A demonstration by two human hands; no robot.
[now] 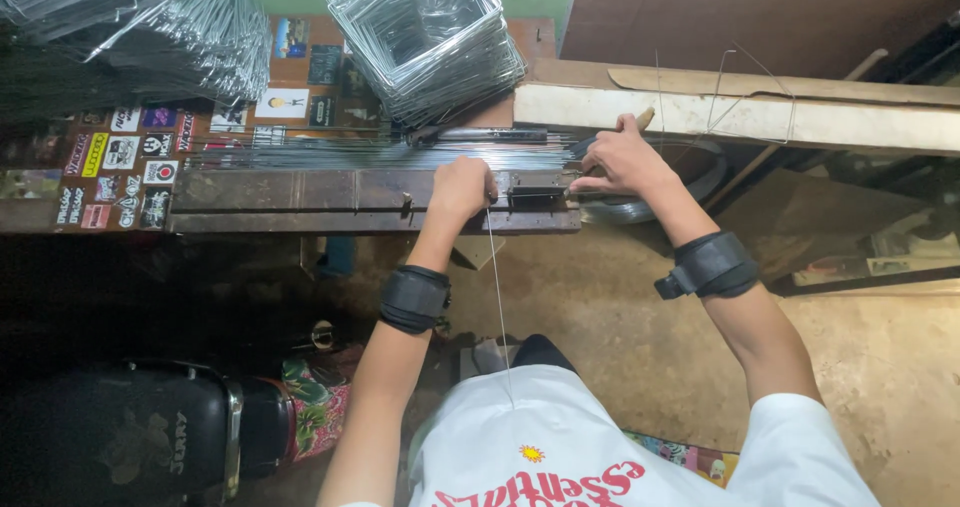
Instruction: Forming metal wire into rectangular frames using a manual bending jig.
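My left hand (462, 187) is closed around a thin straight steel wire (498, 297) at the dark metal bending jig (300, 202) on the bench edge. The wire runs from the jig down toward my white shirt. My right hand (618, 159) rests on the right end of the jig, fingers curled around a wooden handle (643, 120) there. Both wrists wear black bands. A bundle of straight wires (380, 152) lies just behind the jig.
Stacks of bent square wire frames (430, 37) and more wire pieces (150, 17) sit on the sticker-covered bench. A pale wooden beam (740, 117) carries one bent wire (750, 92). A black seat (120, 437) and flowered cloth (320, 397) stand lower left on the dirt floor.
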